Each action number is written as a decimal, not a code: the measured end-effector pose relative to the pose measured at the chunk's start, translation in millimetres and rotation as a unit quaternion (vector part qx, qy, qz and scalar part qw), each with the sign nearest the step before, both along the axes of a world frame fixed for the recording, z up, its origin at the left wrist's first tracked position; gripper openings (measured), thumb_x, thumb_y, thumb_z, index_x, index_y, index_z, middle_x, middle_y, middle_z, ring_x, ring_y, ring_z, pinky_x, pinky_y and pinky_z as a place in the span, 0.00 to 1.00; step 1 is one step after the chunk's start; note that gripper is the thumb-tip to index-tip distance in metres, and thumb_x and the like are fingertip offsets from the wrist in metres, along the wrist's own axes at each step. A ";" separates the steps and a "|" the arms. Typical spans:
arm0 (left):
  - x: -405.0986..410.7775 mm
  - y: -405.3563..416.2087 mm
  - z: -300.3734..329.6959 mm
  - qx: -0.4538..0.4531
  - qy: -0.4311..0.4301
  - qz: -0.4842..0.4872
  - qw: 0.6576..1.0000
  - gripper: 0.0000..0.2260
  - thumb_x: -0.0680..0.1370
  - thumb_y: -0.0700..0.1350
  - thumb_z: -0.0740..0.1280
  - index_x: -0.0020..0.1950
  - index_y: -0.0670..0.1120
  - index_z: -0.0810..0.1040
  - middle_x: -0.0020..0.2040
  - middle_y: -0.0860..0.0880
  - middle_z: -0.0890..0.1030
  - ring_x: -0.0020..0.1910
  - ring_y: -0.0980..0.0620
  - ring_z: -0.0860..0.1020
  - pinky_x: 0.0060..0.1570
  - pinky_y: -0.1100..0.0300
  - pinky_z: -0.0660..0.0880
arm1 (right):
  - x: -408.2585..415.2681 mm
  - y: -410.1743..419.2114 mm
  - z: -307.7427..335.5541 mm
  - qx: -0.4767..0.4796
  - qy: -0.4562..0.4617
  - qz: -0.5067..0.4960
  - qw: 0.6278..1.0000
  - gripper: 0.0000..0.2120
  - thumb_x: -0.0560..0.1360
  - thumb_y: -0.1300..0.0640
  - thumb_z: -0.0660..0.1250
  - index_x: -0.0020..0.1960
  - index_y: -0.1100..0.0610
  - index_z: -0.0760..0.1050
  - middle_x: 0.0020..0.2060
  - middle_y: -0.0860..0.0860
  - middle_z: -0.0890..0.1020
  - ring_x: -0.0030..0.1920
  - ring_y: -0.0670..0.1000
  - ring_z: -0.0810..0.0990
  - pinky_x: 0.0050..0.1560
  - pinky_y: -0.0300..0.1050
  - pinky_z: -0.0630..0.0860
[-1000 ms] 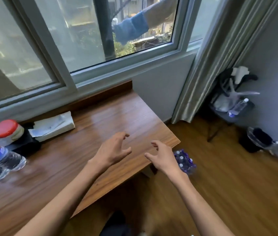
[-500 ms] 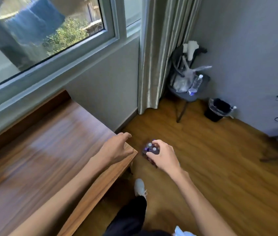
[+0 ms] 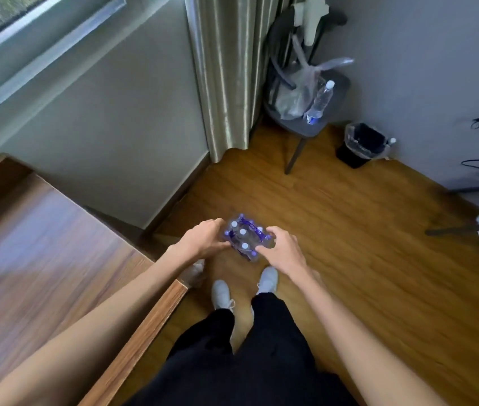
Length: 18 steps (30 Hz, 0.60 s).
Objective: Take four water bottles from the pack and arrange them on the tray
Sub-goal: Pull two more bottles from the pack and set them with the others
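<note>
So the pack (image 3: 246,238) of water bottles is down on the wood floor (image 3: 349,244), just past your white shoes (image 3: 267,280) and right of the bench (image 3: 56,259) corner. Your left hand (image 3: 203,240) and right hand (image 3: 283,251) have their fingers curled onto its two sides.
</note>
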<state>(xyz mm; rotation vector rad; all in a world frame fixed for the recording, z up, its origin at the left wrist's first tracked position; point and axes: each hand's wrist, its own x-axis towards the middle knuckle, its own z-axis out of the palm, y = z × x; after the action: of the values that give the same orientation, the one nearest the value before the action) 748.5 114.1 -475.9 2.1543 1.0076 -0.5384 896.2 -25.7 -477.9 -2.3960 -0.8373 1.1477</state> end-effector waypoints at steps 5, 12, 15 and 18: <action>42.5 16.8 -35.8 -0.033 0.027 0.039 0.998 0.24 0.75 0.53 0.69 0.65 0.41 0.72 0.62 0.41 0.79 0.59 0.41 0.78 0.56 0.49 0.76 | 45.7 22.3 -40.0 -0.045 0.024 0.016 0.999 0.27 0.74 0.52 0.72 0.71 0.57 0.71 0.66 0.53 0.77 0.67 0.54 0.73 0.55 0.43 0.70; 89.6 37.2 -132.2 -0.068 0.077 0.105 0.989 0.22 0.76 0.52 0.67 0.65 0.42 0.73 0.61 0.40 0.79 0.59 0.40 0.78 0.56 0.49 0.76 | 95.5 61.8 -132.5 -0.072 0.048 0.045 0.995 0.28 0.74 0.53 0.73 0.72 0.58 0.70 0.67 0.54 0.76 0.70 0.55 0.70 0.64 0.46 0.69; 101.8 40.5 -185.0 -0.088 0.080 0.135 0.984 0.17 0.76 0.50 0.68 0.60 0.43 0.75 0.60 0.40 0.81 0.56 0.40 0.79 0.51 0.52 0.75 | 106.3 74.1 -186.2 -0.093 0.065 0.035 0.993 0.28 0.74 0.53 0.73 0.70 0.58 0.71 0.66 0.54 0.78 0.67 0.54 0.74 0.62 0.46 0.71; 109.7 40.7 -241.0 -0.095 0.084 0.151 0.980 0.15 0.77 0.49 0.68 0.60 0.44 0.75 0.59 0.40 0.81 0.57 0.40 0.79 0.50 0.54 0.73 | 111.1 82.5 -246.4 -0.123 0.087 0.036 0.988 0.28 0.73 0.54 0.74 0.70 0.59 0.72 0.65 0.55 0.79 0.65 0.55 0.77 0.63 0.47 0.74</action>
<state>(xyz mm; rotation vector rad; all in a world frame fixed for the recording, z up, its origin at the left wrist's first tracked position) 858.2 154.8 -716.9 1.7686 1.2939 -0.6473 1007.4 56.7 -724.3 -2.4277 -0.7688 1.5446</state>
